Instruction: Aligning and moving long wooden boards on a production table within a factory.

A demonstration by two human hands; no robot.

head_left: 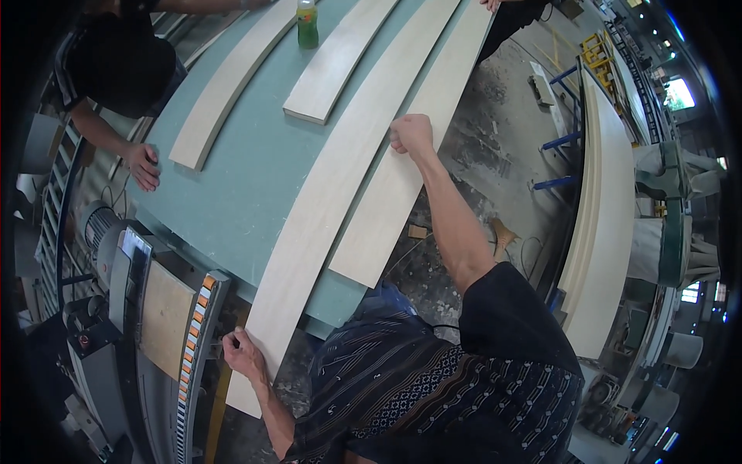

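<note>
A long pale plywood board (315, 228) runs diagonally across the green-topped table (224, 232), its near end sticking out past the table edge. My left hand (243, 356) is closed at the left edge of this board near that end, fingers curled. Farther up, my right hand (412, 135) is closed in a pinch at the same board's right edge, over the narrow gap beside a second plywood board (379, 228). The right fingertips are partly hidden. That second board lies under my right wrist, almost parallel to the long one.
A shorter thick board (332, 73) and a curved board (220, 100) lie farther left, near a bottle of green liquid (308, 27). A co-worker's hand (143, 166) rests at the table's left edge. A machine (166, 309) stands front left; stacked panels (603, 224) stand right.
</note>
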